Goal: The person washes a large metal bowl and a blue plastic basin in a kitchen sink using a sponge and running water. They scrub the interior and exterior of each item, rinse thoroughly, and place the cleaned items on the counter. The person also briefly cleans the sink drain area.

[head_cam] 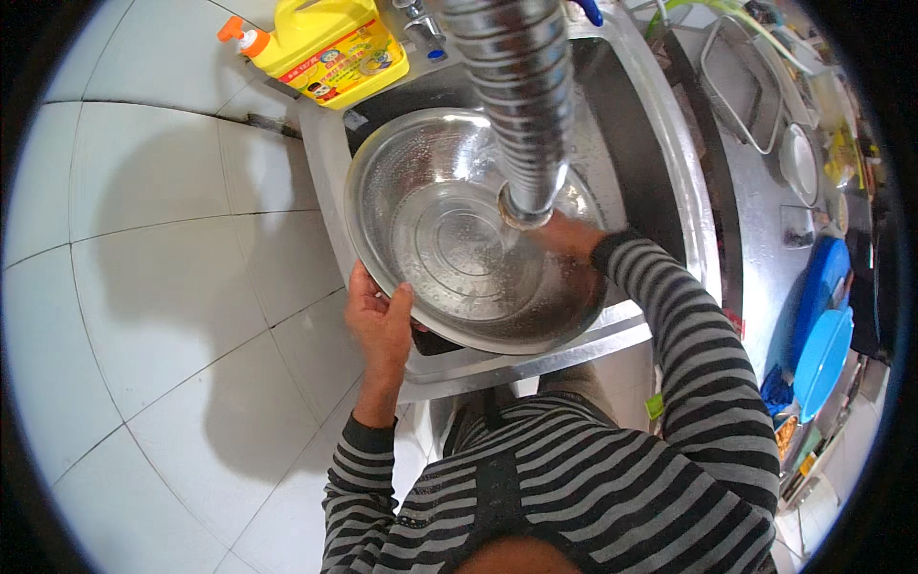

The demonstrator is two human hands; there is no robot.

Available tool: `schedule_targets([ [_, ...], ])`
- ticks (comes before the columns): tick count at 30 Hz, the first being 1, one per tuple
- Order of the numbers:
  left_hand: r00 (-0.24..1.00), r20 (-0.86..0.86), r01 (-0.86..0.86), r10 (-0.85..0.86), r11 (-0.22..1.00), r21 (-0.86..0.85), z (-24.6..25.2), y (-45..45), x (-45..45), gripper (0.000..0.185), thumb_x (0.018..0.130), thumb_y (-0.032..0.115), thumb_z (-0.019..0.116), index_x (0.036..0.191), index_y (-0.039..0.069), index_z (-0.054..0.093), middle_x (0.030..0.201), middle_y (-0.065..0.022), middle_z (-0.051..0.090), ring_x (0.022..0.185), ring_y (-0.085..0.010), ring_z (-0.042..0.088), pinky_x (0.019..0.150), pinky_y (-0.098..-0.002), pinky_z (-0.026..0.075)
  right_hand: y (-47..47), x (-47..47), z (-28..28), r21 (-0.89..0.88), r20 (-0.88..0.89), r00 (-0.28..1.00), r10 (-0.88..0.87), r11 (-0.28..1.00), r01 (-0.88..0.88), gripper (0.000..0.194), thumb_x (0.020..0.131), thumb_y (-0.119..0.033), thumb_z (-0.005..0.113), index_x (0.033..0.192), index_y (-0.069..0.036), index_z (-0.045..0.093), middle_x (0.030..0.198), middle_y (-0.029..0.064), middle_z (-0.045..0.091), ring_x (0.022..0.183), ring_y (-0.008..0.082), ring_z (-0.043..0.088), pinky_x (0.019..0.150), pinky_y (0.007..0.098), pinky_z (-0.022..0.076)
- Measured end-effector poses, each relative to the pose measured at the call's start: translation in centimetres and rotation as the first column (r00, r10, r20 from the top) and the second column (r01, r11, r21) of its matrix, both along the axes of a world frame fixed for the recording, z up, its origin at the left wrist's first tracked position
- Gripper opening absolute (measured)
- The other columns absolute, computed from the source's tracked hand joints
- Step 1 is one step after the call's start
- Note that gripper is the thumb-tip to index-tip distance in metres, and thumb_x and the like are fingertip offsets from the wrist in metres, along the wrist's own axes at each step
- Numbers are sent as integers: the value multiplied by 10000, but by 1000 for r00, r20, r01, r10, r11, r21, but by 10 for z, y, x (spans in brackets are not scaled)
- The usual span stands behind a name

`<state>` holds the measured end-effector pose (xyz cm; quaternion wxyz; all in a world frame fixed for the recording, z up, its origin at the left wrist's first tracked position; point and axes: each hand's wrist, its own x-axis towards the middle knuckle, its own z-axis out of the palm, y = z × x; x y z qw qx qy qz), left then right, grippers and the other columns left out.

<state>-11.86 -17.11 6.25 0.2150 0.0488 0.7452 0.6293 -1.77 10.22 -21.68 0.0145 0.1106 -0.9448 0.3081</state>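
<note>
A large stainless steel basin (466,237) rests tilted in a metal sink (699,215), with drops of water on its inner surface. My left hand (380,316) grips the basin's rim at the lower left, thumb over the edge. Inside the basin, at its right side, is my right hand (566,237), blurred and partly hidden behind the end of a ribbed metal hose (531,129). Whether its fingers hold anything cannot be made out.
A yellow detergent jug (344,57) with an orange pump stands at the sink's upper left corner, beside a metal tap fitting (423,32). On the right counter are a wire-rimmed tray (742,86), a white bowl (798,163) and a blue plastic basin (825,362). A tiled wall borders the left.
</note>
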Motion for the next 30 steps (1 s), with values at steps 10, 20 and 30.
schedule_targets([
  [10, 990, -126, 72, -65, 996, 57, 4, 11, -25, 383, 825, -13, 544, 1206, -32, 504, 830, -46, 591, 620, -80, 565, 425, -217, 453, -95, 14, 224, -731, 412, 863, 293, 672, 121, 444, 923, -406, 449, 1165, -56, 577, 1026, 170, 599, 952, 324, 588, 863, 429, 451],
  [20, 63, -454, 280, -889, 453, -847, 27, 21, 10, 301, 706, 254, 716, 922, 69, 615, 855, -98, 583, 792, -250, 575, 845, -479, 423, -75, 62, 236, -555, 375, 892, 253, 832, -2, 589, 862, -565, 522, 1001, -1, 620, 977, 201, 605, 957, 356, 581, 837, 440, 455],
  [30, -261, -426, 438, -867, 286, -852, 35, 14, -46, 137, 633, 120, 664, 715, 104, 555, 647, -16, 521, 635, -187, 559, 561, -335, 455, -9, 98, 211, -247, 114, 976, 188, 956, -156, 400, 773, -411, 685, 900, -42, 594, 841, 143, 599, 786, 328, 621, 703, 434, 503],
])
